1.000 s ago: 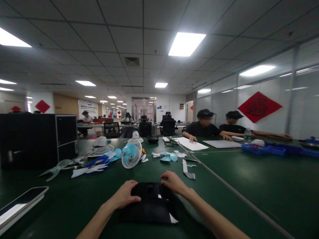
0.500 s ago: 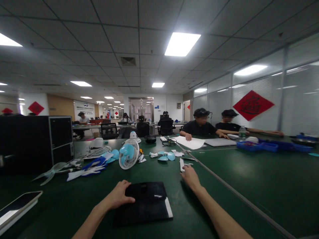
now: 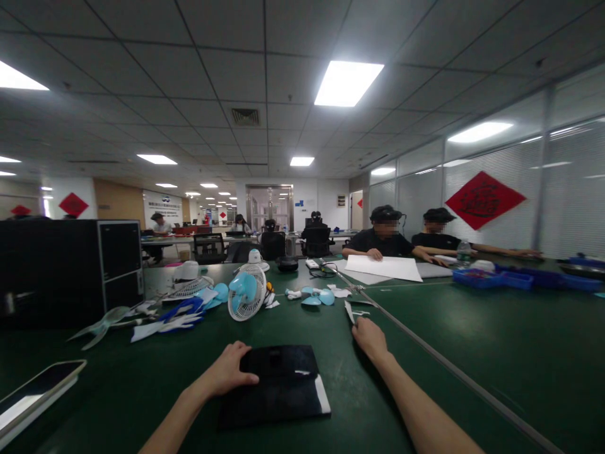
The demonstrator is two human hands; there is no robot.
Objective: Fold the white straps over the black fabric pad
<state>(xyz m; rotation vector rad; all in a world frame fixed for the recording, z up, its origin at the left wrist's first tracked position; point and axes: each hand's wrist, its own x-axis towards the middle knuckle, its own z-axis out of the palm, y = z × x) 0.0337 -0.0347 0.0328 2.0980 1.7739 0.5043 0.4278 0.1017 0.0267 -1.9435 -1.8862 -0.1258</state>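
Observation:
A flat black pouch [image 3: 276, 386] with a white edge lies on the green table [image 3: 472, 353] right in front of me. My left hand [image 3: 225, 373] rests on the pouch's left side, fingers curled over its top edge. My right hand [image 3: 369, 336] is stretched forward to the right of the pouch, its fingers closed on a thin white strip [image 3: 350, 312] lying on the table.
A small white and blue fan [image 3: 247, 291], fan blades and grilles [image 3: 189, 289] and blue-white gloves [image 3: 167, 320] lie further back. A phone [image 3: 33, 391] sits at the left edge, a black computer case [image 3: 70, 265] behind it. Two people work with a white sheet [image 3: 382, 267] at the far right.
My right hand left the pouch and moved forward and right to the white strip. My left hand stayed on the pouch. A person opposite lifted the white sheet.

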